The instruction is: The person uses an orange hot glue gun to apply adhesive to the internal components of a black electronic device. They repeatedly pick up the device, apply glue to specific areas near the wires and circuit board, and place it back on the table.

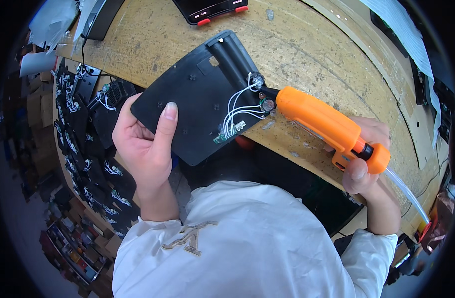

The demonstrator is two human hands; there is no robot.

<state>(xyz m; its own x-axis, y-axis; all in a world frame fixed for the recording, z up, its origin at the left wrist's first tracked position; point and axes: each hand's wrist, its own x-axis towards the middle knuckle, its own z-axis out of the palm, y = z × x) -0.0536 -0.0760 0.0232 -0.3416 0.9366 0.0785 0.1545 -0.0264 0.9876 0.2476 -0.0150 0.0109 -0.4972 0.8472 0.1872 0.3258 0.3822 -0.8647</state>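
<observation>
My left hand (150, 141) pinches a flat black plastic panel (187, 94) by its left edge, thumb on top. The panel is tilted above the table's near edge. Several thin white wires (231, 111) run on it from a small green circuit board (228, 132) to round clear parts (267, 105) at its right edge. My right hand (364, 164) is closed round an orange hot glue gun (319, 119), partly hidden behind it. The gun's dark nozzle (270, 92) points left at the panel's right edge, by the round parts. A clear glue stick (408, 194) sticks out of its back.
The worn wooden table (316, 54) spreads ahead, with a phone-like dark screen (210, 10) on red feet at its far side. Many similar black parts with white wires (88, 164) lie to the left. Cardboard and white sheeting (408, 30) line the far right.
</observation>
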